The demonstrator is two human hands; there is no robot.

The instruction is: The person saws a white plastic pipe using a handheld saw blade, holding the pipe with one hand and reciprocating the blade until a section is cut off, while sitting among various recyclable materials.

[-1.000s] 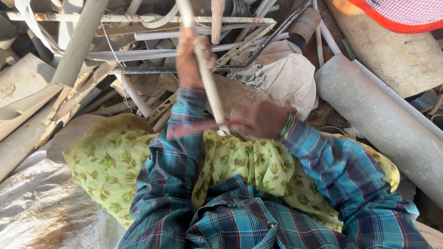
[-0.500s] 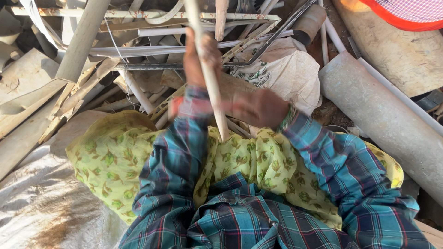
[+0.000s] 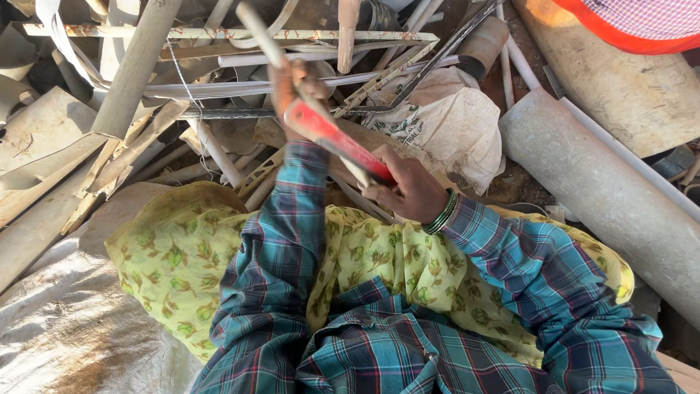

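Observation:
My left hand [image 3: 293,86] is shut on a thin pale plastic strip [image 3: 257,31] that slants up and away over the scrap pile. My right hand [image 3: 410,191], with green bangles at the wrist, grips a red-handled tool [image 3: 332,137]. The tool is motion-blurred and lies along the strip, with its far end close to my left hand. Its head cannot be made out. Both plaid sleeves reach forward over a yellow floral cloth [image 3: 182,263] on my lap.
A heap of pale plastic pipes and strips [image 3: 131,80] fills the ground ahead. A thick grey pipe [image 3: 598,190] lies at the right and a dirty white sack [image 3: 452,124] at centre. A grey woven sheet [image 3: 65,328] is at lower left.
The red tool has swung up into view along the strip toward my left hand. My right hand has shifted slightly right and lower; my left hand keeps hold of the strip.

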